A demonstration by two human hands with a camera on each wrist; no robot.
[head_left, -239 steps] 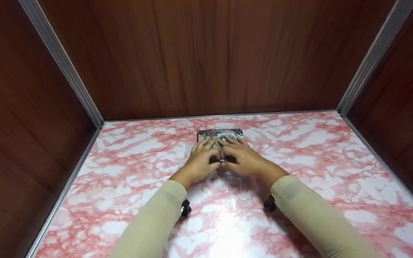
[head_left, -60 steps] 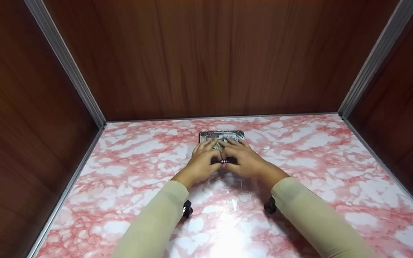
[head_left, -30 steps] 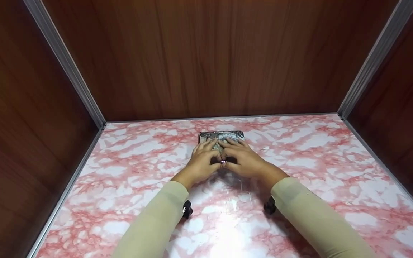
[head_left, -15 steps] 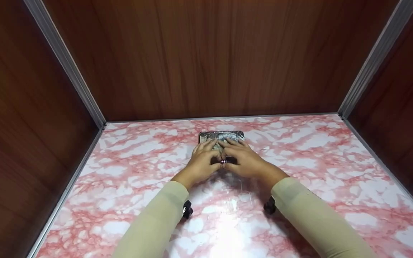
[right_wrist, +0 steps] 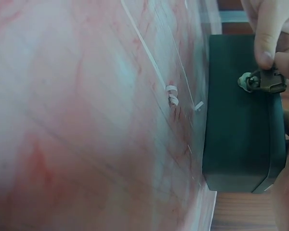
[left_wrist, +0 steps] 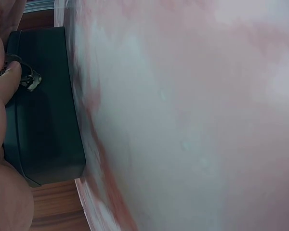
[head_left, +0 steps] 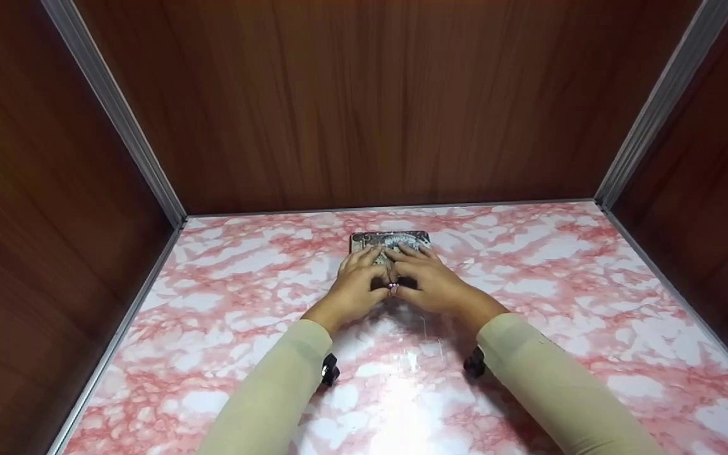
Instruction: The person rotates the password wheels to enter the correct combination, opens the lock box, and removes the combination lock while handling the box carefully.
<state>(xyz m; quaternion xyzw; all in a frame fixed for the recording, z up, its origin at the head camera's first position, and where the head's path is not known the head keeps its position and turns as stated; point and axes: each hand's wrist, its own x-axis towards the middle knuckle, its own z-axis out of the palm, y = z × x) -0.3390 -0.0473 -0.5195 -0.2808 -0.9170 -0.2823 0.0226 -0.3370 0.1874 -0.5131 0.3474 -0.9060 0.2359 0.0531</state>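
Observation:
A dark green box (right_wrist: 236, 120) with a patterned lid (head_left: 380, 239) sits on the table towards the back. On its front a small brass-coloured padlock (right_wrist: 273, 85) hangs at a metal latch (left_wrist: 32, 82). My left hand (head_left: 352, 287) reaches over the box from the left, fingers lying on the lid, with its thumb at the padlock. From the other side my right hand (head_left: 430, 278) mirrors it, thumb also at the lock and fingers spread over the lid. The two thumbs meet at the front middle. Hands hide much of the lid.
The table (head_left: 244, 328) has a red-and-white marbled top. A curled white strip (right_wrist: 171, 94) lies on it in front of the box. Dark wood-grain panels (head_left: 389, 107) with metal edge frames (head_left: 114, 114) enclose the back and sides.
The head view has shifted slightly since the oldest frame. Both hands stay at the padlock and the box keeps its place.

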